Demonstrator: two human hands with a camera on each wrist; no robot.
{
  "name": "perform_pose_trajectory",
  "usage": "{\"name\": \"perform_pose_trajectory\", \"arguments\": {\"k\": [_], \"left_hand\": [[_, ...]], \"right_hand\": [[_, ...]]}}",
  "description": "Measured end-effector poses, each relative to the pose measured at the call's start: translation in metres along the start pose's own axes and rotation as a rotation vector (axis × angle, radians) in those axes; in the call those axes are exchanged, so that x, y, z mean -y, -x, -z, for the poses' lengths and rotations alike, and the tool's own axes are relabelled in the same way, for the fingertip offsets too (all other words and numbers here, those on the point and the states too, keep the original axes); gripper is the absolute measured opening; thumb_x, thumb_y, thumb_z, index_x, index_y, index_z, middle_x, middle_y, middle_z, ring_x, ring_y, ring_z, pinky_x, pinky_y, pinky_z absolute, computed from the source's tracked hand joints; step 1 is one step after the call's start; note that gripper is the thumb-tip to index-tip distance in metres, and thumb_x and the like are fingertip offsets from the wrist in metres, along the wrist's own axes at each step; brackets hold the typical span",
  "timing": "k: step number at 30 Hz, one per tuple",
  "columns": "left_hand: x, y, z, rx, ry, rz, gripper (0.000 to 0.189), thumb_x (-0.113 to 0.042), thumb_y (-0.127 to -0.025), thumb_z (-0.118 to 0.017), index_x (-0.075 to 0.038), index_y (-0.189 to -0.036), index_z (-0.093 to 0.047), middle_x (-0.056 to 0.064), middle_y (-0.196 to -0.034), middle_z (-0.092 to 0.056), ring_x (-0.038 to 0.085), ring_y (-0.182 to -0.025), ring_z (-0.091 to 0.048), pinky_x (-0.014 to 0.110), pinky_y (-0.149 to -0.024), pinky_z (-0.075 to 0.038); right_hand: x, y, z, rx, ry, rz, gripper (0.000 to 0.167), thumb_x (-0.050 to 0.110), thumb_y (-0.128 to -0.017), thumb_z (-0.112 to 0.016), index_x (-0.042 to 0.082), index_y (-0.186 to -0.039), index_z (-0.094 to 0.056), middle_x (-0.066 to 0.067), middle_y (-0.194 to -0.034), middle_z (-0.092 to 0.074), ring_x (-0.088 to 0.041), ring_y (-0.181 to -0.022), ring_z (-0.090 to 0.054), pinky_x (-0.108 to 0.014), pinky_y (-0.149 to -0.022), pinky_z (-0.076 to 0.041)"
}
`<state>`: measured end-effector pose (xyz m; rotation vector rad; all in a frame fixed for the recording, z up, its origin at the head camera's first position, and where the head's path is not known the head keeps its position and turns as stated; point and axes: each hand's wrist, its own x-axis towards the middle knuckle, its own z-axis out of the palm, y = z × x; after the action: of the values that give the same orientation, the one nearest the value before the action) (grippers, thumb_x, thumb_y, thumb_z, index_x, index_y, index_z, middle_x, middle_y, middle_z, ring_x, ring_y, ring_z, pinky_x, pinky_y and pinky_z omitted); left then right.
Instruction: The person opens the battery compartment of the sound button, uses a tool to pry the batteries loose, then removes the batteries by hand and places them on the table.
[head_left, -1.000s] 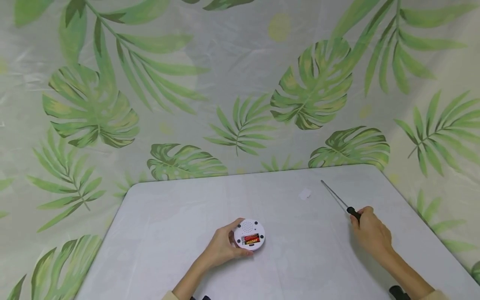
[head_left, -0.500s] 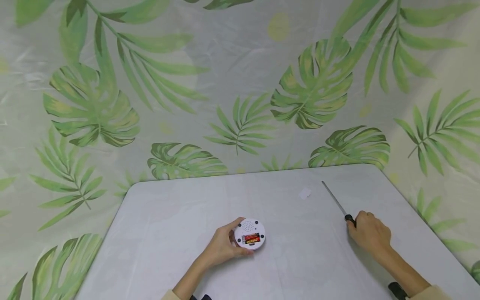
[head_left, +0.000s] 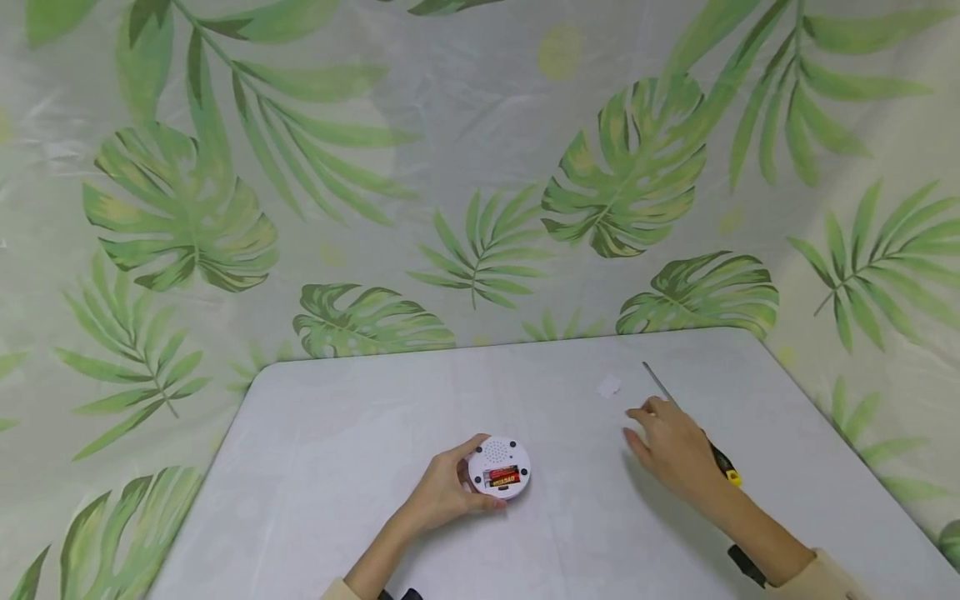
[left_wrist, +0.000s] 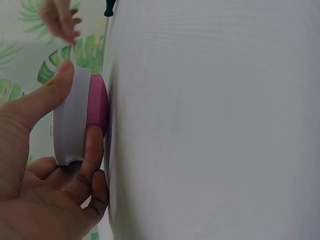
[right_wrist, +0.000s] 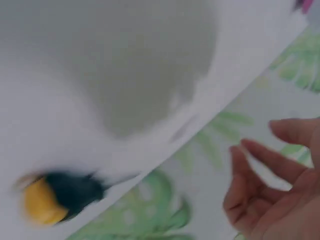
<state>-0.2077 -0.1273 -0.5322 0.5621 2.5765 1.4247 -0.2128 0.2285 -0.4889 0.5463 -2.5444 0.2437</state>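
My left hand (head_left: 441,493) grips a round white device (head_left: 498,451), thumb on one side and fingers on the other. Its upturned face has dark feet, a speaker grille and an uncovered compartment holding red batteries (head_left: 502,477). In the left wrist view a pink part (left_wrist: 97,100) shows beneath the white body, close to the tabletop. My right hand (head_left: 671,446) holds nothing; its fingers are loosely bent above the table. Beside it lies a screwdriver (head_left: 722,463) with a black and yellow handle, partly hidden by the hand.
A small white piece (head_left: 609,386) lies on the white table (head_left: 360,433), a little beyond my right fingertips. Behind the table's far edge hangs a leaf-patterned cloth (head_left: 480,167). Dark wrist straps (head_left: 746,565) show below the hands.
My right hand has let go of the screwdriver, which now lies on the table, and has moved left toward the small white piece. The left hand and device have stayed put.
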Motion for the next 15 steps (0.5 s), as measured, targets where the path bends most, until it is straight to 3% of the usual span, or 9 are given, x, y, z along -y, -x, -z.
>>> {"name": "perform_pose_trajectory", "arguments": {"k": [3, 7, 10, 15], "left_hand": [[-0.001, 0.0, 0.0, -0.007, -0.001, 0.003, 0.098, -0.029, -0.065, -0.099, -0.007, -0.149, -0.053, -0.004, -0.087, -0.064, 0.008, -0.07, -0.054, 0.018, -0.059, -0.043], [-0.002, -0.001, -0.001, -0.007, 0.005, -0.003, 0.099, -0.031, -0.066, -0.099, -0.005, -0.149, -0.053, -0.004, -0.09, -0.065, 0.007, -0.07, -0.053, 0.018, -0.058, -0.042], [-0.003, -0.002, -0.002, -0.002, 0.015, -0.011, 0.098, -0.031, -0.067, -0.099, -0.004, -0.15, -0.053, -0.003, -0.097, -0.067, 0.007, -0.072, -0.052, 0.018, -0.058, -0.041], [-0.001, -0.001, -0.001, 0.0, 0.014, -0.005, 0.098, -0.03, -0.067, -0.098, -0.004, -0.15, -0.052, -0.003, -0.094, -0.066, 0.007, -0.071, -0.052, 0.018, -0.057, -0.04]], "right_hand": [[0.04, -0.014, -0.009, 0.033, -0.138, 0.125, 0.024, 0.016, -0.086, -0.082, 0.007, -0.107, -0.08, -0.005, -0.095, -0.066, -0.016, -0.079, -0.06, -0.029, -0.064, -0.049], [0.078, -0.022, -0.018, 0.134, -0.314, 0.196, 0.023, 0.017, -0.091, -0.079, 0.014, -0.113, -0.081, 0.003, -0.1, -0.061, -0.007, -0.08, -0.051, -0.022, -0.068, -0.043], [0.091, -0.025, -0.025, 0.139, -0.379, 0.255, 0.021, 0.014, -0.089, -0.08, 0.017, -0.11, -0.082, 0.004, -0.1, -0.06, -0.005, -0.079, -0.046, -0.019, -0.068, -0.039], [0.096, -0.027, -0.035, 0.104, -0.37, 0.32, 0.02, 0.013, -0.086, -0.083, 0.019, -0.105, -0.084, 0.005, -0.098, -0.06, -0.004, -0.077, -0.044, -0.017, -0.067, -0.037]]}}
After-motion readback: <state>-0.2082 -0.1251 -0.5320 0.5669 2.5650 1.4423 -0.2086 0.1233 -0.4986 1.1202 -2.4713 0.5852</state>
